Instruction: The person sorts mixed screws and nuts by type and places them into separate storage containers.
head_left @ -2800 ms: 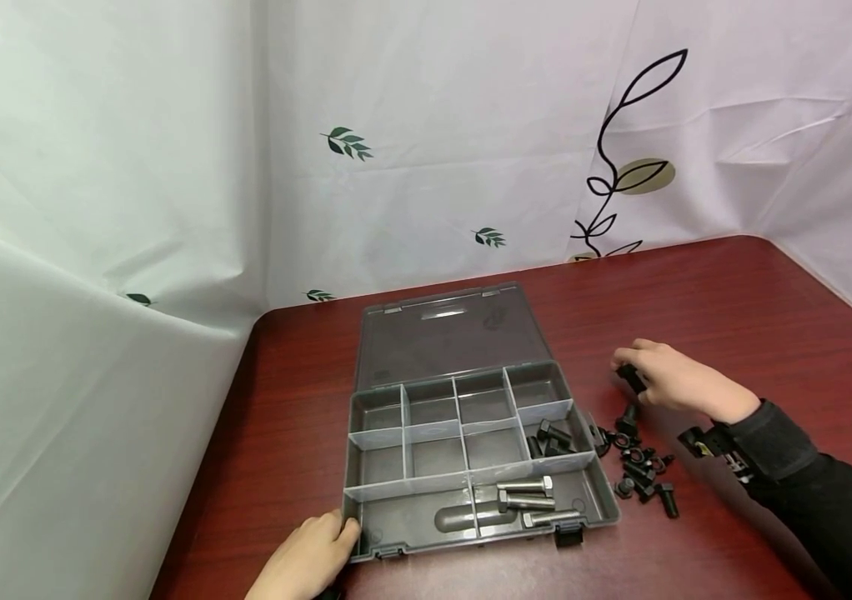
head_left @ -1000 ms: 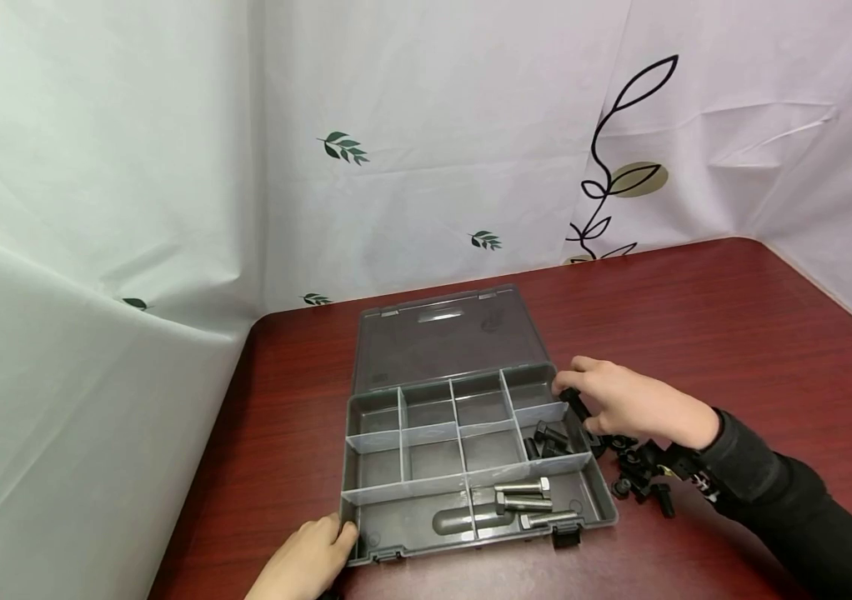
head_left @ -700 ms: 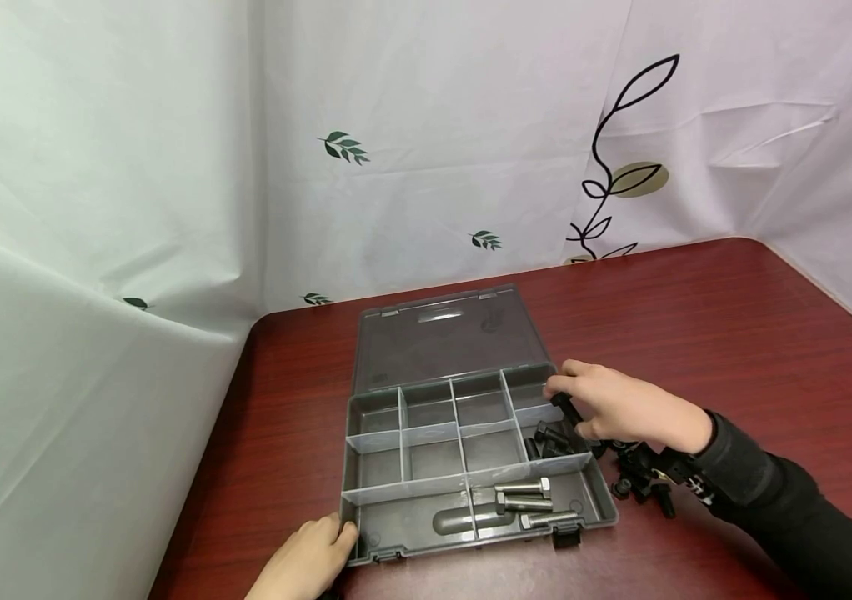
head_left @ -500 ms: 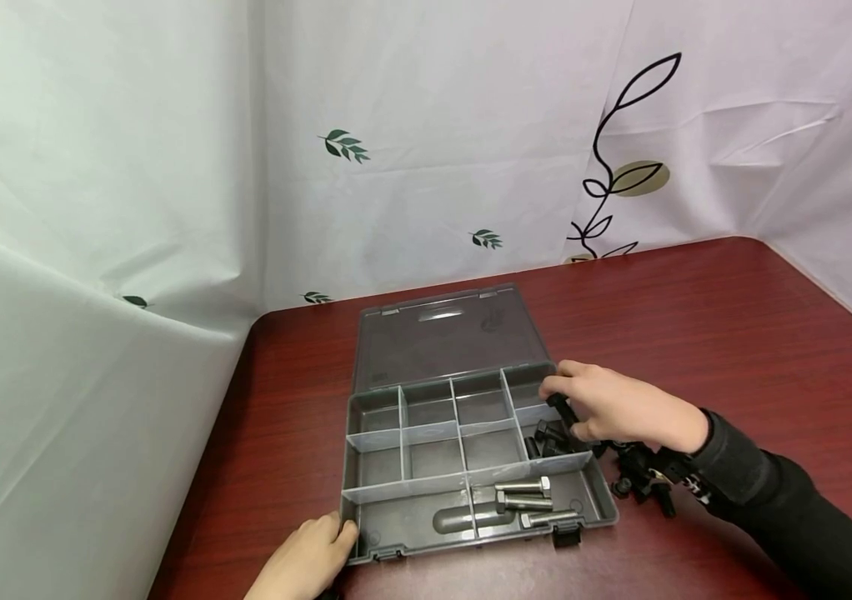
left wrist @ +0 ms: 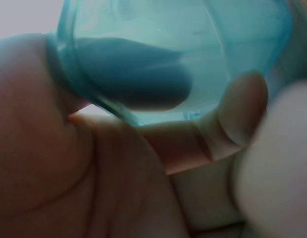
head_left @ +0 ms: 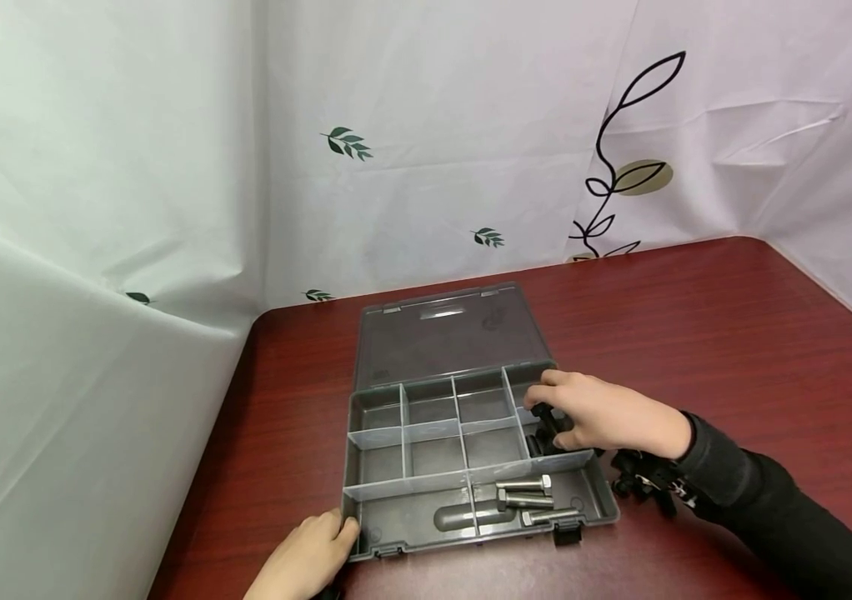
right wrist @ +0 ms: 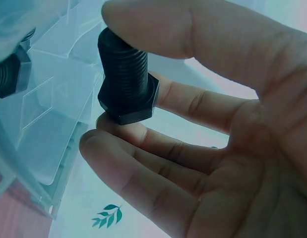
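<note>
A grey plastic organizer box lies with its lid folded back on the table. At its front left corner my left hand grips the wall, thumb inside and fingers outside; the left wrist view shows the see-through corner between them. My right hand is over the right middle compartment and pinches a black hex bolt between thumb and fingertips, thumb on the threaded end. Below it, black bolts lie in that compartment, partly hidden by the hand. Several silver bolts lie in the front right compartment.
A pile of black bolts and other small black parts sits on the red-brown table right of the box, partly covered by the right wrist. White cloth with leaf prints hangs along the back and left.
My right hand, holding the black bolt, has moved left from the table beside the box to over the right middle compartment. My left hand has stayed on the box corner.
</note>
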Available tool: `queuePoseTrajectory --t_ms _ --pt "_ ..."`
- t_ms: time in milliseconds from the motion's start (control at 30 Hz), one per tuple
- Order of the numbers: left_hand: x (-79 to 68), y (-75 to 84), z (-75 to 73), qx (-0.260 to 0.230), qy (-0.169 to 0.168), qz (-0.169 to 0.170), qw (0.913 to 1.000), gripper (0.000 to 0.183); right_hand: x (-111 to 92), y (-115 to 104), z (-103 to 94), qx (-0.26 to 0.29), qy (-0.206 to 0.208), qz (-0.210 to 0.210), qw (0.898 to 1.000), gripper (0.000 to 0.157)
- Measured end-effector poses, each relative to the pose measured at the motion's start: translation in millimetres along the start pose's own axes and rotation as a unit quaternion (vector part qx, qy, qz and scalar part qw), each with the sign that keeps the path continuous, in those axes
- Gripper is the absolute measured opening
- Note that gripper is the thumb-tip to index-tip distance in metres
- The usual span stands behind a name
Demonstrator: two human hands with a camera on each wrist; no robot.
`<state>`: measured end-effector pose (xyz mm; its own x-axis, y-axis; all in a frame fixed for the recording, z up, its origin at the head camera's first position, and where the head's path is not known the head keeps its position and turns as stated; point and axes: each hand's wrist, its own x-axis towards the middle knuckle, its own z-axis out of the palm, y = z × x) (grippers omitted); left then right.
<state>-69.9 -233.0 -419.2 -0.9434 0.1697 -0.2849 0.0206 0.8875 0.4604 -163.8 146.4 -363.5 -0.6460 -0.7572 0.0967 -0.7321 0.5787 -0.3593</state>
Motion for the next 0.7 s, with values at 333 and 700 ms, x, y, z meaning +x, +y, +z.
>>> queuePoseTrajectory --t_ms 333,700 --pt "0.5 -0.3 0.9 0.005 0.006 0.004 1.0000 0.031 0.1 -0.9 0.7 -0.006 0.019 -0.004 1.000 0.057" --pt "-0.4 1.1 -0.2 0.003 0.002 -0.001 1.0000 0.031 -3.9 2.7 -1.9 -0.011 0.039 0.002 0.999 0.083"
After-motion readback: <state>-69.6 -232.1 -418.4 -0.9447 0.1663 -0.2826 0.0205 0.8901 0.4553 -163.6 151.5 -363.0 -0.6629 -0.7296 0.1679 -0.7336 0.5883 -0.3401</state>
